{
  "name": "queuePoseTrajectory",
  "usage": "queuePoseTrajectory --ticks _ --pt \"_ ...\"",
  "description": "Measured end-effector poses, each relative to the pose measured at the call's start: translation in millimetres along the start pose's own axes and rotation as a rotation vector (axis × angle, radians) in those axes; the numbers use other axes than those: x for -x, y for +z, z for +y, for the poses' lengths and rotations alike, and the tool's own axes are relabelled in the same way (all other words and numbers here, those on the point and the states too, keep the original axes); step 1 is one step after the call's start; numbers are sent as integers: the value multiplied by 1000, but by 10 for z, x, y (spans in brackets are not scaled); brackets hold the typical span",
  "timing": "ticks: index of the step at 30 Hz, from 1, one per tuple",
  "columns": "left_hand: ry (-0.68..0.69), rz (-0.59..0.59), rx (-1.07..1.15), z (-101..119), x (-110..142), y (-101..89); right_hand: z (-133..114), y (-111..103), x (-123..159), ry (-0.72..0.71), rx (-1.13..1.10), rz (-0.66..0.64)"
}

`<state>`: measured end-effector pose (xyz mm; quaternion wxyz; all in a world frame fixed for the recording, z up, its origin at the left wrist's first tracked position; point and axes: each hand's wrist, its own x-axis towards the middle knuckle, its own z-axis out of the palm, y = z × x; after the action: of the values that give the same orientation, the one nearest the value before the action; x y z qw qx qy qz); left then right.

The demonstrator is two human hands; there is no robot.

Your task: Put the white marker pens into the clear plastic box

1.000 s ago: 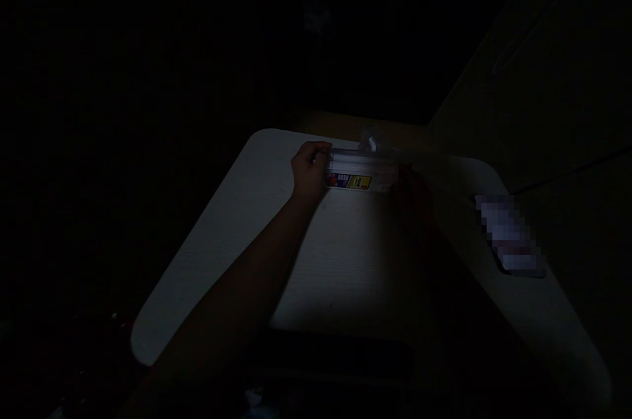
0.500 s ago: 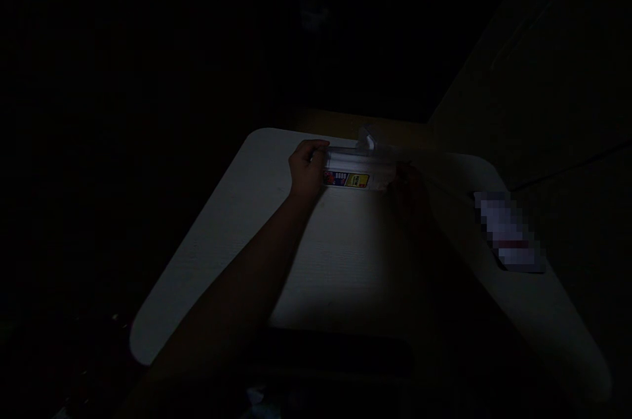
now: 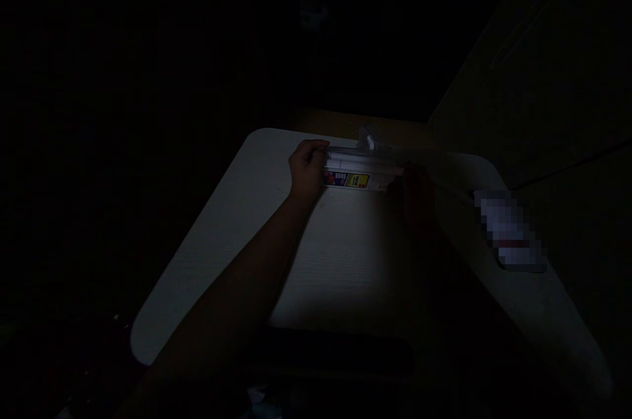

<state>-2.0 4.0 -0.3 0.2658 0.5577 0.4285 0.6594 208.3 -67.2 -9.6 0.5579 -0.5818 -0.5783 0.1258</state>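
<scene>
A clear plastic box (image 3: pixel 353 168) with pale contents and a blue and yellow label lies near the far edge of the white table (image 3: pixel 326 261). My left hand (image 3: pixel 306 170) is wrapped round its left end. At the right end, in deep shadow, my right hand (image 3: pixel 419 195) is closed by a thin pale piece (image 3: pixel 399 170) that sticks out of the box. Its kind cannot be made out. Behind the box, a clear bent flap (image 3: pixel 368 138) stands up, perhaps its raised lid.
The room is very dark, with light on part of the tabletop. To the right lies a phone-shaped object (image 3: pixel 511 232), blurred out by pixels. A dark cable (image 3: pixel 567 168) runs behind it, in front of a wall (image 3: pixel 553 83).
My right hand has drawn slightly to the right, and a thin pale piece now shows between it and the box. My left hand keeps its hold with hardly any shift.
</scene>
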Motion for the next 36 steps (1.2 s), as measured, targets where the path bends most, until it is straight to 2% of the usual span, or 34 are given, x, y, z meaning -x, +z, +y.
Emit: queuePoseTrajectory --ticks 5,12,16,19,23,26,31,33,36 --pt "4 2 17 -5 2 3 74 -4 -19 39 -44 97" --pt "-12 0 7 6 2 4 -80 -43 -6 -57 54 -16" --pt "-2 -6 2 6 1 2 -41 -41 -12 -61 39 -4" --pt "-2 2 9 1 0 2 21 -40 -24 -47 34 37" --pt "10 1 2 -4 0 -2 78 -61 -31 16 21 186" --pt "4 -9 -17 -2 -1 -6 90 -87 -29 -26 27 215" --pt "-4 -10 -39 6 -6 -5 -6 -115 -28 -232 295 150" --pt "-6 -6 -37 3 -7 -4 -84 -113 -25 -321 438 80" --pt "-9 -7 -31 -7 -5 -4 -184 -93 -13 -369 551 -66"
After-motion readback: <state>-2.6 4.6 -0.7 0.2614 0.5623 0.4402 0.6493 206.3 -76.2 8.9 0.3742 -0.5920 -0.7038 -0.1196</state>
